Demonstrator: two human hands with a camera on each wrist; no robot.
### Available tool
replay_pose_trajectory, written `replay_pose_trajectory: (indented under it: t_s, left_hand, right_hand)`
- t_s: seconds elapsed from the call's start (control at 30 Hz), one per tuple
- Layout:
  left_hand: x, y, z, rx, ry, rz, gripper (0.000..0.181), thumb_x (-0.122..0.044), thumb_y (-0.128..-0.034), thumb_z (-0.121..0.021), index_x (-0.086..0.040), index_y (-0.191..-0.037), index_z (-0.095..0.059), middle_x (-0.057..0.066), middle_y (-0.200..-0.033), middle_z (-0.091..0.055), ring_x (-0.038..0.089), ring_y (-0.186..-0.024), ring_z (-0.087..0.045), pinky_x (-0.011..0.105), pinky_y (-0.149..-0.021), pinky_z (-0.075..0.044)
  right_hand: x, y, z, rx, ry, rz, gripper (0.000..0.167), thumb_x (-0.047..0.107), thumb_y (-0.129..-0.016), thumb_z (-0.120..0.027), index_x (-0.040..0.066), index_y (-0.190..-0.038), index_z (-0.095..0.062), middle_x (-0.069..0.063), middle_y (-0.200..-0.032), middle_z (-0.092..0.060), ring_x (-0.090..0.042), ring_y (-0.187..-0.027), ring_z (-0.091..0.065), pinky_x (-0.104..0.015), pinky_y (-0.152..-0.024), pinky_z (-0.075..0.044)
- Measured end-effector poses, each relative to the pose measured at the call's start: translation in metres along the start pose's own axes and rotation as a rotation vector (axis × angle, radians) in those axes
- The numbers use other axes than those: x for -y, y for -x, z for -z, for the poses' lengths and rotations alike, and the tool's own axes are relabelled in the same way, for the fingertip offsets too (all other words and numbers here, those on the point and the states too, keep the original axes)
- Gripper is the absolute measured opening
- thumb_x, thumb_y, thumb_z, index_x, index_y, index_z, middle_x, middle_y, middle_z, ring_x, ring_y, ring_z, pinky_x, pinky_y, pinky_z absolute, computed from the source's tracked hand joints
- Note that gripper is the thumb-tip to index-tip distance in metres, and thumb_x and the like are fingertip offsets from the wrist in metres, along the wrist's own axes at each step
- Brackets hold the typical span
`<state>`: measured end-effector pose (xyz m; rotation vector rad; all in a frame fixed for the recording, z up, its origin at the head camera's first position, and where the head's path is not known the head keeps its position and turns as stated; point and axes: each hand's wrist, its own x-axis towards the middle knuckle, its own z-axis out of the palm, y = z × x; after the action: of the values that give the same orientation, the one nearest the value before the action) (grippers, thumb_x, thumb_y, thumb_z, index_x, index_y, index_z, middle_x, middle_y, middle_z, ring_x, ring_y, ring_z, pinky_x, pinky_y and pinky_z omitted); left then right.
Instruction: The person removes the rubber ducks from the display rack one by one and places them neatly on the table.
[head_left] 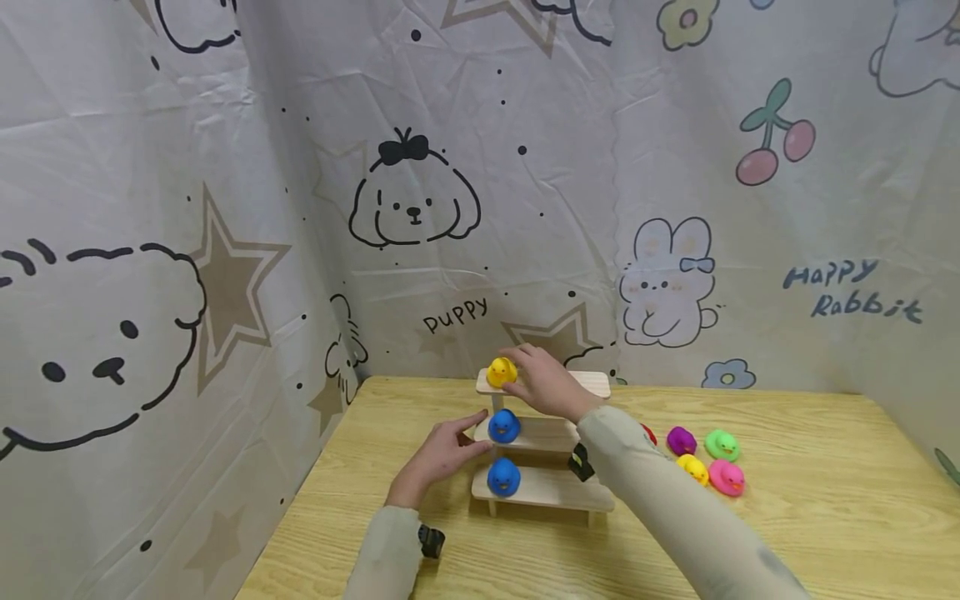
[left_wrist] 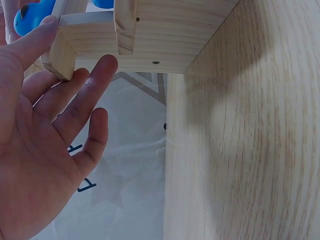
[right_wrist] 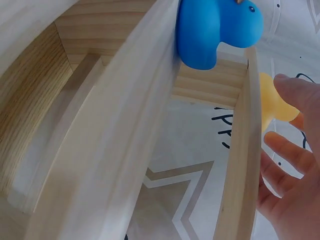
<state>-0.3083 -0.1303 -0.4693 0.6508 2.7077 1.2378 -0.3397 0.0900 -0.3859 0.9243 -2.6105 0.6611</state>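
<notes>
A three-tier wooden stand (head_left: 555, 489) has a duck at the left end of each tier. On the top tier is a yellow rubber duck (head_left: 498, 373), and my right hand (head_left: 551, 385) pinches it between thumb and fingers. A blue rubber duck (head_left: 504, 427) sits on the middle tier, and another blue duck (head_left: 503, 477) is on the bottom one. My left hand (head_left: 442, 454) grips the left end of the middle tier; in the left wrist view its thumb lies against the board end (left_wrist: 62, 55), with fingers on the other side.
To the right of the stand, several loose ducks lie on the wooden table (head_left: 825, 517): purple (head_left: 682, 441), green (head_left: 722, 445), yellow (head_left: 692, 469), pink (head_left: 727, 477), and a red one (head_left: 649, 434) partly hidden by my right sleeve. A printed curtain (head_left: 540, 250) hangs behind the table.
</notes>
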Motion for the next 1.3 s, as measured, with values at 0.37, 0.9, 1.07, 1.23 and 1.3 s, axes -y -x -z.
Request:
replay_pose_trajectory:
  t_s: [0.37, 0.9, 1.07, 1.23, 1.3]
  left_hand:
    - [-0.001, 0.000, 0.000, 0.001, 0.006, 0.016, 0.061, -0.042, -0.0908, -0.061, -0.015, -0.143, -0.045, 0.005, -0.135, -0.053, 0.012, -0.083, -0.058, 0.031, -0.072, -0.049]
    - [0.003, -0.001, -0.002, -0.007, -0.009, -0.019, 0.062, -0.043, -0.0907, -0.061, -0.013, -0.143, -0.045, 0.006, -0.134, -0.053, 0.011, -0.081, -0.058, 0.029, -0.071, -0.049]
    - [0.004, -0.001, -0.002, -0.010, -0.005, -0.017, 0.063, -0.043, -0.0908, -0.061, -0.012, -0.143, -0.044, 0.007, -0.132, -0.055, 0.012, -0.080, -0.058, 0.029, -0.070, -0.049]
    - [0.002, -0.001, -0.002, -0.010, -0.004, -0.005, 0.063, -0.043, -0.0907, -0.061, -0.012, -0.143, -0.044, 0.007, -0.133, -0.054, 0.011, -0.080, -0.058, 0.029, -0.069, -0.049]
    - [0.000, 0.000, -0.002, -0.009, -0.005, -0.006, 0.063, -0.042, -0.0906, -0.061, -0.012, -0.143, -0.044, 0.007, -0.133, -0.054, 0.011, -0.080, -0.059, 0.029, -0.069, -0.049]
  right_hand:
    - [-0.003, -0.004, -0.006, -0.006, -0.016, -0.017, 0.044, 0.024, -0.089, -0.069, 0.006, -0.127, -0.057, -0.011, -0.119, -0.058, -0.027, -0.106, -0.055, -0.042, -0.091, -0.044]
    - [-0.002, 0.003, 0.001, -0.021, -0.042, -0.033, 0.034, 0.021, -0.089, -0.069, 0.007, -0.118, -0.061, -0.008, -0.111, -0.059, -0.021, -0.096, -0.056, -0.038, -0.085, -0.047]
    - [-0.002, 0.012, 0.008, -0.036, -0.035, 0.008, 0.033, 0.019, -0.088, -0.069, 0.006, -0.118, -0.061, -0.008, -0.110, -0.060, -0.022, -0.097, -0.057, -0.040, -0.086, -0.047]
    - [-0.006, 0.021, 0.015, -0.039, -0.038, 0.023, 0.035, 0.018, -0.089, -0.068, 0.006, -0.120, -0.061, -0.009, -0.113, -0.060, -0.023, -0.101, -0.057, -0.040, -0.089, -0.046]
    - [-0.008, 0.026, 0.018, -0.047, -0.047, 0.035, 0.035, 0.016, -0.089, -0.068, 0.005, -0.121, -0.061, -0.009, -0.114, -0.060, -0.025, -0.104, -0.056, -0.041, -0.090, -0.046]
